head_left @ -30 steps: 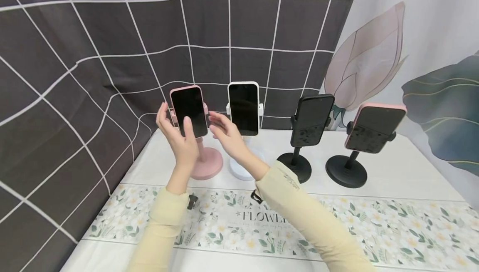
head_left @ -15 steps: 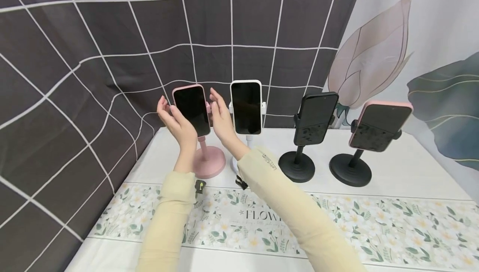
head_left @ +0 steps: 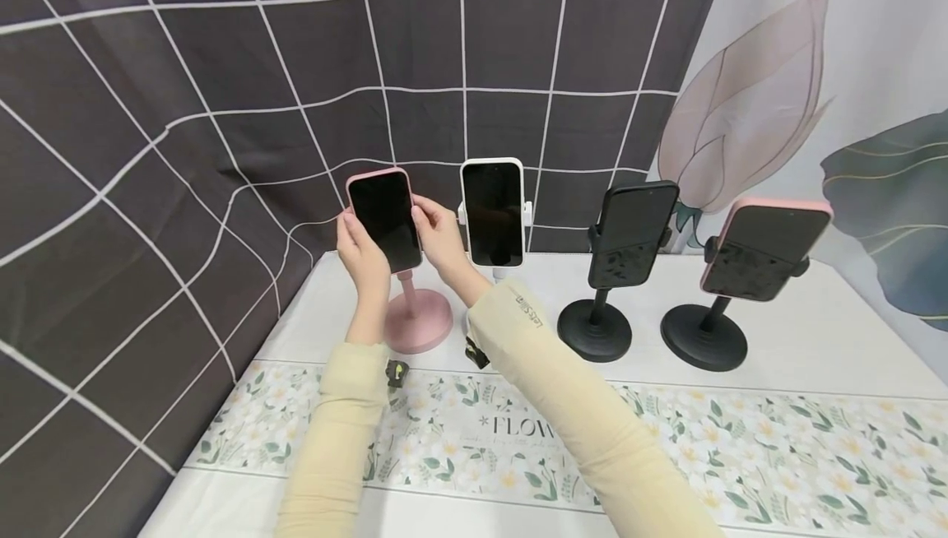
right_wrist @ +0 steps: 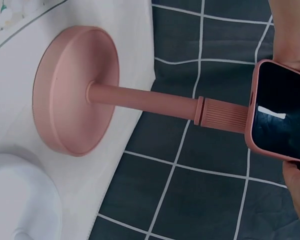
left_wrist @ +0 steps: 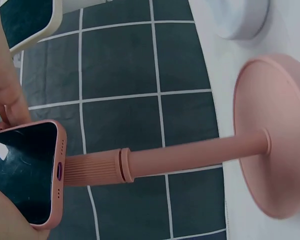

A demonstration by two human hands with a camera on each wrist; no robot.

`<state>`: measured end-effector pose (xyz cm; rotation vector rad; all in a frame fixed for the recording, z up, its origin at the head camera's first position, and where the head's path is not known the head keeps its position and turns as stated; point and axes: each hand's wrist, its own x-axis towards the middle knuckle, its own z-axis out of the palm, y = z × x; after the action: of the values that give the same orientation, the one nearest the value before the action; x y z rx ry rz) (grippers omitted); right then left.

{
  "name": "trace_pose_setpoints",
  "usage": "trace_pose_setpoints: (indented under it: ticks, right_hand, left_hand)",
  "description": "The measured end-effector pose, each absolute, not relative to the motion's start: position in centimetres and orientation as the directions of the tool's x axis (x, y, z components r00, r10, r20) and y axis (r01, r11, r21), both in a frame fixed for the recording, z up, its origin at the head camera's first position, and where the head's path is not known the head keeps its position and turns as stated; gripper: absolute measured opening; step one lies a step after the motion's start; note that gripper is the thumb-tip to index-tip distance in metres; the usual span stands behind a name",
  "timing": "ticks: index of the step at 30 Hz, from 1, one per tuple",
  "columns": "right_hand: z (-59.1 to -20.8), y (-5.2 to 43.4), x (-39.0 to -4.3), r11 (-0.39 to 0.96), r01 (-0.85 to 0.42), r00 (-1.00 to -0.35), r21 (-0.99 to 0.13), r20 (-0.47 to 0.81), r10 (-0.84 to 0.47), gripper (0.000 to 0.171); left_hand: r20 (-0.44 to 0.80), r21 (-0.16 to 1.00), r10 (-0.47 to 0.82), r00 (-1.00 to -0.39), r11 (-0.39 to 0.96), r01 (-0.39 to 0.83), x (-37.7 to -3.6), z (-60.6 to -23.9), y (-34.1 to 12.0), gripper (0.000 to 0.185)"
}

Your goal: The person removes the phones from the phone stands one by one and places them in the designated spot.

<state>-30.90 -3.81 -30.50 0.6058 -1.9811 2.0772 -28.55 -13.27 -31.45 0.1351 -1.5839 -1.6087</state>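
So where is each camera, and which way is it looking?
Head: worn on the person's head, looking forward and down at four phones on stands on the table; both sleeves, the left hand and the right hand show.
Left wrist: on the left wrist, looking along the pink stand to its round base; bits of both hands show.
Right wrist: on the right wrist, facing the same stand from the other side; fingers show.
Shared: all three see the pink phone, held by both hands.
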Motion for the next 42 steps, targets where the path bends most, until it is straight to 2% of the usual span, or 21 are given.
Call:
trace_pose_setpoints:
  ticks: [9, 16, 26, 33, 37, 41, 42]
  right_hand:
    - [-30.8, -3.1, -30.9, -0.159, -0.449, -0.862, -0.879, 0.473, -0.181, 0.032]
    - [-30.4, -2.2, -29.9, -0.120, -0.510, -0.832, -0.852, 0.524, -0.183, 0.033]
    - [-28.9, 0.5, -26.0, -0.144, -0.553, -0.800, -0.820, 0.572, -0.183, 0.035]
    - [-27.9, 3.6, -22.7, -0.115, -0.651, -0.721, -0.750, 0.659, -0.214, 0.033]
    - [-27.6, 5.5, -21.0, -0.127, -0.704, -0.659, -0.699, 0.709, -0.249, 0.034]
    - [-27.6, 7.2, -19.7, -0.168, -0.734, -0.613, -0.658, 0.748, -0.255, 0.049]
    - [-27.6, 7.7, -19.4, -0.179, -0.737, -0.605, -0.652, 0.754, -0.254, 0.046]
  left_hand:
    - [0.566, 0.821, -0.532, -0.630, 0.299, 0.486, -28.5, -31.7, -13.8, 0.033]
    - [0.630, 0.776, -0.491, -0.602, 0.365, 0.515, -27.7, -31.5, -14.0, 0.034]
    - [0.658, 0.752, -0.433, -0.616, 0.334, 0.568, -23.5, -29.2, -12.2, 0.033]
    - [0.661, 0.748, -0.373, -0.651, 0.269, 0.606, -19.5, -28.2, -9.9, 0.034]
    - [0.678, 0.733, -0.318, -0.663, 0.219, 0.644, -17.6, -27.9, -8.8, 0.045]
    - [0.681, 0.729, -0.254, -0.687, 0.152, 0.667, -16.2, -27.9, -7.6, 0.061]
    - [0.680, 0.730, -0.242, -0.692, 0.133, 0.671, -15.9, -27.9, -7.2, 0.063]
